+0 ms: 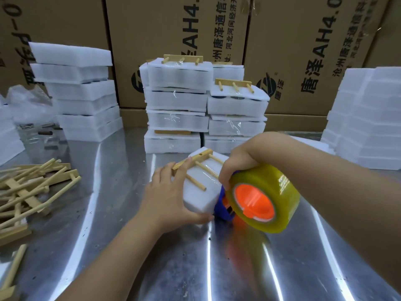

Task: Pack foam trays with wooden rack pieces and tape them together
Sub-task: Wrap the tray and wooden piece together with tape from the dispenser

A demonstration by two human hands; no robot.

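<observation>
A white foam tray [196, 197] lies on the metal table in the middle, with a wooden rack piece [198, 168] of one bar and three pegs on top. My left hand [168, 192] grips the tray's left side, fingers over the wooden bar and thumb along the near edge. My right hand [237, 165] grips a tape dispenser with a yellowish tape roll [263, 197] on an orange hub and blue frame, set against the tray's right side. A clear tape strip shows over the pegs near my right hand.
Taped foam packs [178, 101] with rack pieces on top are stacked behind the tray. More foam stacks stand at back left [80, 92] and at right [366, 118]. Loose wooden rack pieces [28, 190] lie in a pile at left. Cardboard boxes [165, 29] wall the back.
</observation>
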